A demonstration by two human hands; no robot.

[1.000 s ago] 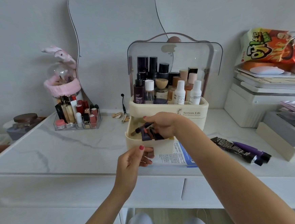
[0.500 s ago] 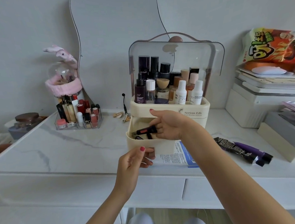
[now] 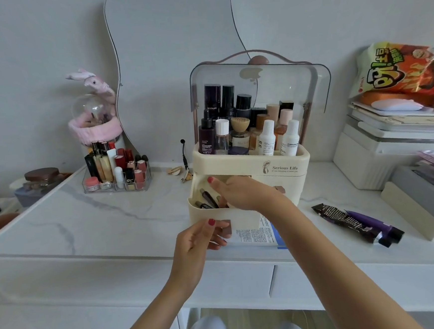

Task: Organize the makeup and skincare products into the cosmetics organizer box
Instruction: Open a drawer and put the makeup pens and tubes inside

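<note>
The left hand (image 3: 199, 239) pinches the pull tab on the front of the drawer (image 3: 222, 217), thumb on top and fingers curled beneath. The right hand (image 3: 239, 192) reaches down into the open drawer, fingers bent among the dark makeup sticks (image 3: 208, 198); whether its grip has closed on one cannot be told, since the fingertips are hidden behind the drawer's front wall.

The drawer is pulled out of the base of the cream organizer (image 3: 283, 168), which stands at the middle of the table (image 3: 111, 219). Its upper tray is packed with upright bottles (image 3: 267, 138) under a raised clear lid (image 3: 295, 85). A printed leaflet (image 3: 258, 236) lies under the organizer's front edge.

At 3 o'clock from the organizer, two dark tubes (image 3: 355, 222) lie side by side on the table, apart from it. At 9 o'clock stands a clear lipstick rack (image 3: 118, 172), with a glass dome (image 3: 92, 109) wrapped in a pink band behind it. At 2 o'clock a snack bag (image 3: 398, 72) sits on stacked white boxes (image 3: 381, 151).
</note>
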